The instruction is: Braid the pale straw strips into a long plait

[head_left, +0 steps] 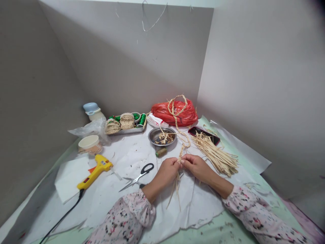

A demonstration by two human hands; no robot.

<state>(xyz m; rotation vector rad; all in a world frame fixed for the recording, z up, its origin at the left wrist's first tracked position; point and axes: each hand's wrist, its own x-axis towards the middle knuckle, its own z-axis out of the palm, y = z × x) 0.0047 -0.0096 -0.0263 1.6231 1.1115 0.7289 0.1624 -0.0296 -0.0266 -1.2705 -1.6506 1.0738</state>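
My left hand (168, 168) and my right hand (192, 165) meet at the front middle of the table, thumbs and fingers pinched on the lower end of a straw braid (181, 150). From there the braid runs away from me and loops over a red plastic bag (162, 113). Loose straw strands (177, 189) hang below my fingers toward me. A bundle of dry straw strips (215, 154) lies right of my right hand. Black-handled scissors (139, 176) rest left of my left hand, partly hidden by that wrist.
A yellow hot glue gun (95, 171) with a black cord lies at left, by a cup (88, 142). Behind are a tray (127, 130) of braid rolls and green thread, and a bottle (91, 111). A metal bowl (151, 138), a thread spool (161, 152) and a phone (215, 139) stand nearer.
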